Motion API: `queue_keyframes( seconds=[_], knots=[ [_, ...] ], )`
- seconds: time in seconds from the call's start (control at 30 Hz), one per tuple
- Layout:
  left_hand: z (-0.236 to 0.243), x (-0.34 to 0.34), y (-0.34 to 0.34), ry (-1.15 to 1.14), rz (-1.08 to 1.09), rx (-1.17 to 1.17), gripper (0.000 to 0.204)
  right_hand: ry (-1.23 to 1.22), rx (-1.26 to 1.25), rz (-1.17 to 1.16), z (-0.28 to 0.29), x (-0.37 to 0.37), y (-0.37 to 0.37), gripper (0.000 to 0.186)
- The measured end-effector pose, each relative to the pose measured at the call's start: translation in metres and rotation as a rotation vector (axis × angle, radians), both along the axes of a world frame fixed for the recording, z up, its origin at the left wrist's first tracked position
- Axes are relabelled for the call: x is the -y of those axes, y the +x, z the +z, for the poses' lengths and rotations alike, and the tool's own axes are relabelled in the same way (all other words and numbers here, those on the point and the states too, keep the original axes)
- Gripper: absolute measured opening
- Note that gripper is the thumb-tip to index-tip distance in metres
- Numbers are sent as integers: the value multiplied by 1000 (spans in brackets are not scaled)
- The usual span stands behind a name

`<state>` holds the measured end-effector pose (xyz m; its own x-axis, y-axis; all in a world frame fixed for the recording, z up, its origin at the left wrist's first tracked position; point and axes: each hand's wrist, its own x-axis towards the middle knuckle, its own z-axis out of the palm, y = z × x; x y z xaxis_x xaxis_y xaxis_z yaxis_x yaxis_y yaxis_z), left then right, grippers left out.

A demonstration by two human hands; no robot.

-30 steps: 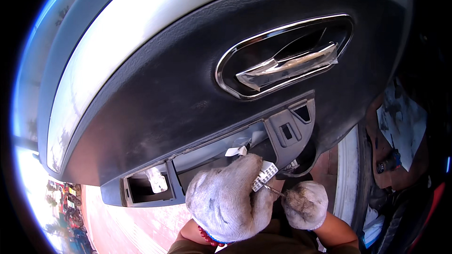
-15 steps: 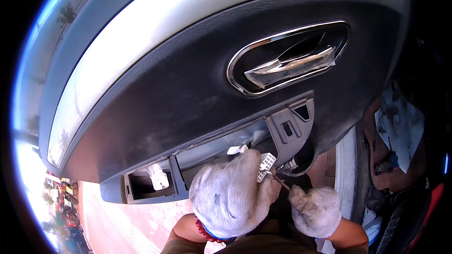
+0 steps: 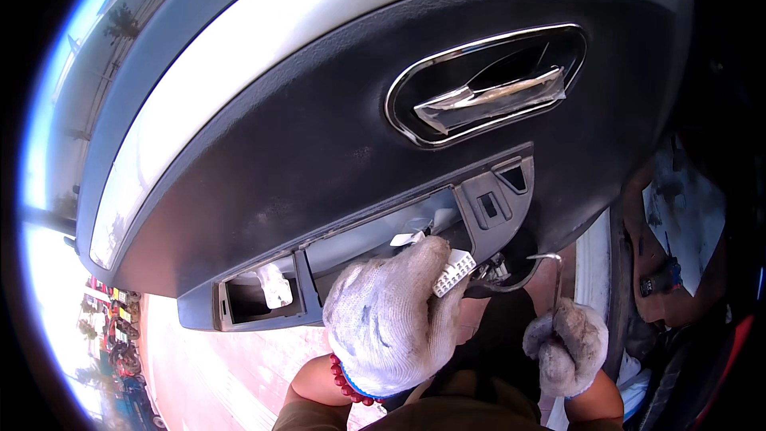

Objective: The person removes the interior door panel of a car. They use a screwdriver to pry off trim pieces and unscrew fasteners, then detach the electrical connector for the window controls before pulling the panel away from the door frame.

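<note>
My left hand, in a dirty white knit glove, is closed on a white multi-pin connector. The connector's face with rows of small holes points up and right. My right hand, gloved alike, grips a thin metal hook pick; its bent tip stands to the right of the connector, apart from it. Its handle is hidden in the fist. Just beyond the left hand lies the armrest opening of a dark car door panel, with a white tab at its edge.
A chrome-rimmed door handle partly wrapped in clear film sits above. A switch bezel and dark wires are near the connector. At the left, a pull pocket holds a white scrap. The door sill runs at the right.
My right hand has drawn the pick away from the connector, to the right, and its hooked tip now shows pointing up. The left hand has turned the connector slightly; the view has shifted a little.
</note>
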<state>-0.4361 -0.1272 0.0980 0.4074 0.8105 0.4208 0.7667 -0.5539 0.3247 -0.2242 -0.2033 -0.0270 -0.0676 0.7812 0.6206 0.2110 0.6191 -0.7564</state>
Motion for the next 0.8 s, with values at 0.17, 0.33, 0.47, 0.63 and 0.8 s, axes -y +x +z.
queue_keyframes(
  seconds=[0.17, 0.33, 0.47, 0.63, 0.8],
  knots=[
    [-3, 2, -2, 5, 6, 61, 24, -39, -86, 128, -14, -2, -18, 29],
    [0, 4, 3, 37, 16, 37, 32, -122, -102, 141, -23, -7, -33, 23],
    [-6, 4, -3, 111, -39, -10, 33, -153, -356, 277, -31, -8, -40, 24],
    [-2, 7, -2, 125, -11, -46, 31, -118, -266, 256, -32, -10, -45, 21],
    [-3, 4, 0, 114, -30, -64, 32, -159, -201, 298, -34, -7, -36, 25]
  ],
)
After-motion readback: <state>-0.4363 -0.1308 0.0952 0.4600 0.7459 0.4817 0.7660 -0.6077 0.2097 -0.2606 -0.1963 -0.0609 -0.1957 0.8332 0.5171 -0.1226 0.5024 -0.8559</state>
